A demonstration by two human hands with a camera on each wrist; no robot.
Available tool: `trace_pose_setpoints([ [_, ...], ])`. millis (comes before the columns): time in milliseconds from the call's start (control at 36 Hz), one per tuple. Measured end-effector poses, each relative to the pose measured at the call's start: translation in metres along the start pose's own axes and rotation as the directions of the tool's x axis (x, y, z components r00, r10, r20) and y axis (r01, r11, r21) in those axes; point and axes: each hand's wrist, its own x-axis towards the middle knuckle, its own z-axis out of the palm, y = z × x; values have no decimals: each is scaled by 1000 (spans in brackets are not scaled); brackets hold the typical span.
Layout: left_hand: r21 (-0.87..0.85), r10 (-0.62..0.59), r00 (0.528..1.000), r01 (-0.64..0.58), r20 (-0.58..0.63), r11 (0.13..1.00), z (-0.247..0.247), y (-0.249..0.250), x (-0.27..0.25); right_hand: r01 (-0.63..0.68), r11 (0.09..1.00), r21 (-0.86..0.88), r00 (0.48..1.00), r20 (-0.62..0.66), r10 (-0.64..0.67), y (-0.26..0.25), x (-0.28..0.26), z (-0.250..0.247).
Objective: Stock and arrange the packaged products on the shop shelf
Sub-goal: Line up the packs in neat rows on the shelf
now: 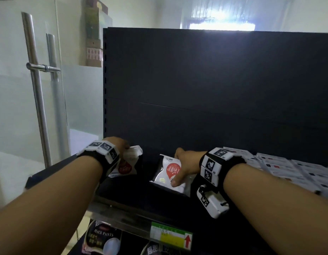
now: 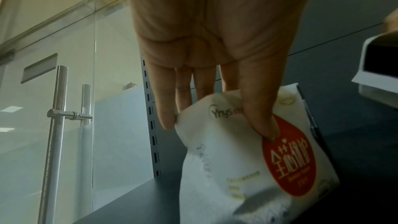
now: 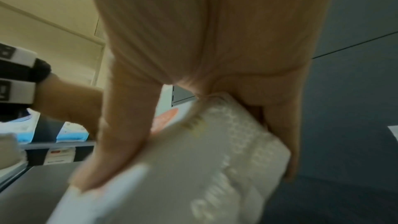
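Two white soft packs with a red drop-shaped label are over the dark shelf [image 1: 133, 196]. My left hand [image 1: 122, 145] grips the top of the left pack [image 1: 129, 162] at the shelf's left end; in the left wrist view the thumb and fingers [image 2: 261, 117] pinch that pack [image 2: 247, 168], which stands tilted on the shelf. My right hand [image 1: 183, 166] holds the second pack [image 1: 166, 172] near the middle, thumb on its front face; in the right wrist view the thumb [image 3: 116, 142] and fingers clamp this pack [image 3: 193, 168], blurred.
White flat packets [image 1: 288, 170] lie in rows on the shelf's right part. The black back panel [image 1: 214, 89] rises behind. A glass door with steel handles [image 1: 38, 92] stands left. A price tag [image 1: 171, 234] hangs on the front rail, with round packs on the shelf below.
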Motion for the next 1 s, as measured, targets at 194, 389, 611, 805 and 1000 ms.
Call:
trace_pose_setpoints([
  [194, 29, -55, 997, 56, -45, 998, -5, 9, -13, 47, 999, -4, 990, -132, -47, 5, -22, 4],
  [389, 85, -56, 997, 61, -56, 995, -30, 46, -20, -36, 991, 127, 912, -401, 85, 64, -100, -65],
  [611, -197, 212, 971, -230, -106, 953, -88, 153, -54, -92, 880, 466, 642, -648, 410, 171, -187, -101],
  [805, -318, 516, 849, -522, -113, 791, -89, 280, -84, -103, 788, 608, 533, -635, 560, 237, -229, -84],
  [1000, -352, 622, 781, -600, -61, 719, -79, 384, -98, -73, 779, 622, 577, -611, 542, 286, -263, -81],
])
